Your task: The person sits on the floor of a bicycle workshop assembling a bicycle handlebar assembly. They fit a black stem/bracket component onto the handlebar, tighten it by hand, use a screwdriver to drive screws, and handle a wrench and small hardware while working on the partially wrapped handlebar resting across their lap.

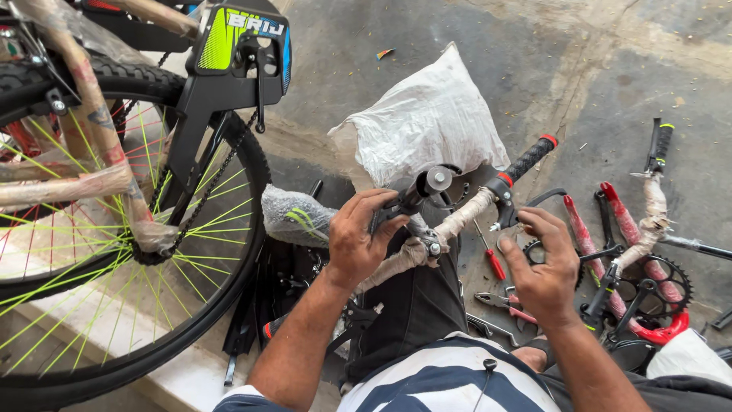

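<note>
At my far left the bicycle wheel (114, 229) with the yellow-green spokes is standing close to my elbow, so if I am pulling back hard, I think my arm may be knocking into the tire.

My left hand (357, 243) is closing around the black brake lever (415, 197) and the middle of the wrapped handlebar (457, 221), which is lying across my lap. The paper wrapping is looking loose, so in my judgement the bar may be turning inside my fingers (the wrap slides more easily than bare metal).

My right hand (543, 267) is staying open, the fingers spread just under the black grip with red rings (530, 162), touching the clamp there or nearly touching; I cannot tell which. Because this hand is gripping nothing, the bar end may be dropping toward the red screwdriver (492, 255) and the pliers (499, 301) below. Further right, the chainring with red crank (663, 294) is lying on the floor, near enough to be catching a falling part.
</note>
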